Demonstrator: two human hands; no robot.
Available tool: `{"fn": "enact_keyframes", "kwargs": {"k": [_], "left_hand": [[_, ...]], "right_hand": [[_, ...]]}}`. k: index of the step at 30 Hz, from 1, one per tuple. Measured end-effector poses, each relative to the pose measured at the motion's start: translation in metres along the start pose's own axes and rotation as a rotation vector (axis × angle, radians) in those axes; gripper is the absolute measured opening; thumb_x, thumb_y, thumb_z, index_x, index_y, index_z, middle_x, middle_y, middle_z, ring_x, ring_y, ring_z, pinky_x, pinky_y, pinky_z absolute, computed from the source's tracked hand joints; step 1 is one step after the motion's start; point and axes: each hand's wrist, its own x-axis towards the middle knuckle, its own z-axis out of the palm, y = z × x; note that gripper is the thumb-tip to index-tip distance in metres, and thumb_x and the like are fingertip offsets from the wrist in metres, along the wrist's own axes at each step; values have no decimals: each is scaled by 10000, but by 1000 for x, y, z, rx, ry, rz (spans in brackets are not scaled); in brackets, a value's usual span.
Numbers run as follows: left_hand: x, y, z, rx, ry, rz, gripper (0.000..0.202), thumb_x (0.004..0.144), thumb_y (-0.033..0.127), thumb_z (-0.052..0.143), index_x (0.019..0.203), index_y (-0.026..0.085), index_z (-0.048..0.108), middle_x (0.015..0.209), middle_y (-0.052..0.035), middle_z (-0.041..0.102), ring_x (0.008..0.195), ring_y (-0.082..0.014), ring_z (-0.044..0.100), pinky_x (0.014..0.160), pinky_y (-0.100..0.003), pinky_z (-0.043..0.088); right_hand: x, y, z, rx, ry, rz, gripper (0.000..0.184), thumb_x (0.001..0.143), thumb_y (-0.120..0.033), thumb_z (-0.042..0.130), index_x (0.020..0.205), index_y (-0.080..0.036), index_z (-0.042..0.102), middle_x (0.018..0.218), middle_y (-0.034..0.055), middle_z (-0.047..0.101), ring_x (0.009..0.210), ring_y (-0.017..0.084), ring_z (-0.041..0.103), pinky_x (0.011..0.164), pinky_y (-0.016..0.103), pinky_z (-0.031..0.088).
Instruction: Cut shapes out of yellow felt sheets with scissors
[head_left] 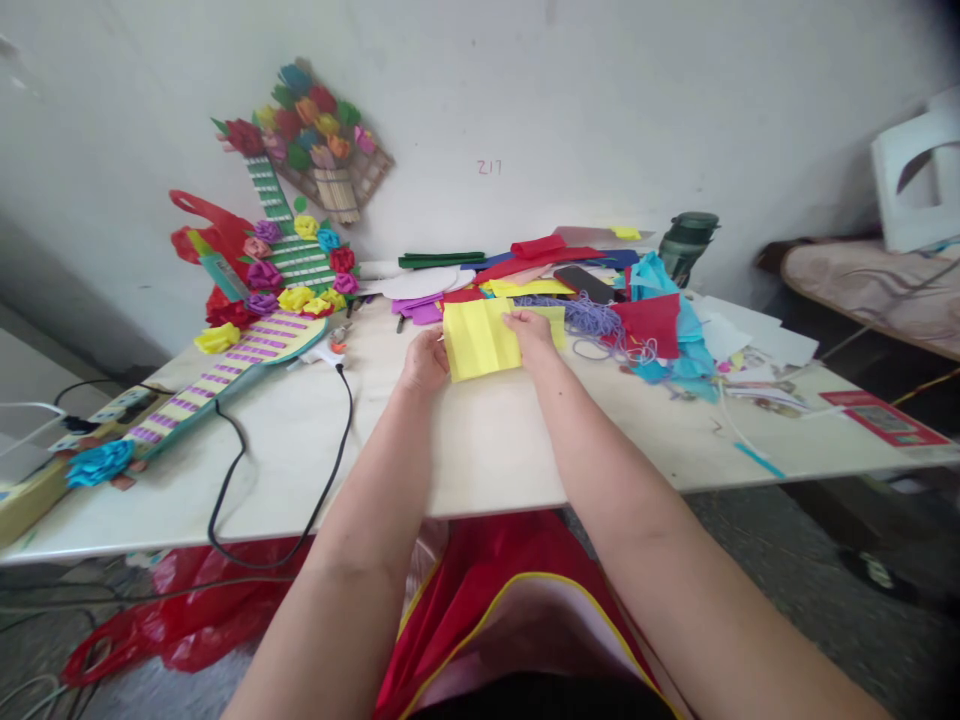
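A creased sheet of yellow paper is held up over the table between my two hands. My left hand pinches its left edge. On the other side, my right hand grips the upper right part, with fingers partly hidden by the sheet. Another yellow piece shows just past my right hand; whether it is joined to the sheet I cannot tell. Close behind lie a tangle of purple yarn and a sheet of red paper.
White table with craft papers along the wall. On the left stand flower-decorated panels, a glue gun with a black cord hanging over the front edge, and a power strip. A dark green bottle stands at the back right.
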Motion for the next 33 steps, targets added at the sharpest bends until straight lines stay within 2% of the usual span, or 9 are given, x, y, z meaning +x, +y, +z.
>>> {"fn": "enact_keyframes", "kwargs": {"k": [2,4,6,9,13,20,33], "left_hand": [[1,-1,-1,4,10,-9,248,726,368,573,865,164,595,779,-63,703,858,-235,681,742,-324,538],[2,-2,-2,18,2,-3,322,730,431,609,903,160,600,804,-69,711,849,-235,684,747,-326,536],[2,-5,-3,47,-28,24,326,700,381,662,922,148,610,814,-74,716,854,-233,684,765,-321,532],[0,-7,-3,107,-65,79,311,607,203,714,898,135,627,814,-74,720,881,-231,679,796,-309,524],[0,-8,-2,145,-43,85,326,545,87,673,867,137,647,777,-67,719,896,-245,674,793,-322,526],[4,-8,-2,141,-9,100,302,512,39,563,783,138,654,790,-67,719,915,-255,664,760,-320,532],[8,-8,-5,118,4,93,396,497,47,511,863,133,635,788,-64,711,897,-250,669,791,-334,526]], "right_hand": [[0,1,1,19,79,-11,117,634,-233,651,592,-186,552,551,-60,500,612,112,520,620,236,444],[0,2,2,30,104,-5,106,624,-222,662,597,-180,568,557,-58,511,608,112,523,624,240,448],[-1,1,3,39,117,5,101,618,-213,671,599,-178,577,560,-58,521,606,111,527,631,242,453],[-3,-2,4,31,138,16,102,605,-197,685,597,-179,585,554,-62,530,602,108,531,639,240,457],[-6,-6,5,34,156,38,110,581,-167,698,598,-174,589,577,-51,565,605,110,543,642,246,464],[-2,0,4,21,153,38,133,551,-151,694,618,-177,583,606,-36,584,613,123,560,640,269,475],[-10,-8,7,28,125,62,186,536,-64,665,663,-169,578,604,-48,585,598,111,558,659,272,487]]}}
